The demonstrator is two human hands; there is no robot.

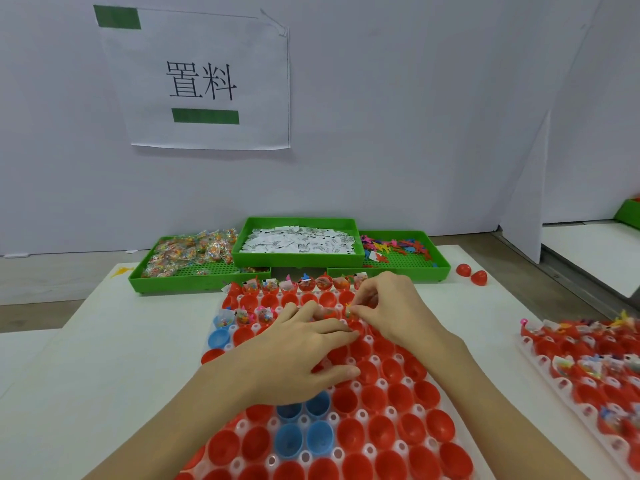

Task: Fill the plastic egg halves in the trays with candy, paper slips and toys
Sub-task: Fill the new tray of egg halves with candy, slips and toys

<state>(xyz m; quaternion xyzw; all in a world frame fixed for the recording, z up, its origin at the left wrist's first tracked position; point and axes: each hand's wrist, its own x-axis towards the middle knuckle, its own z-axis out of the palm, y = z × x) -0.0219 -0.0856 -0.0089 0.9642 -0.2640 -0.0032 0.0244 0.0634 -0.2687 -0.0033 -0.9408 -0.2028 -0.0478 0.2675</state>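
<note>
Right now both hands work over the white egg tray on the table, which carries rows of red egg halves with a few blue egg halves among them. With fingers extended and lying flat, the left hand rests on the halves in the middle of the tray, gripping nothing. Just beside it, the right hand has its fingertips drawn together, pinching a small candy packet (greenish, partly hidden) over a red half in the third row. The far row already holds candy, slips and toys.

Behind the tray stand three green bins: candy on the left, paper slips in the middle, toys on the right. A second tray of filled halves lies at the right edge, and two loose red halves sit near the toy bin.
</note>
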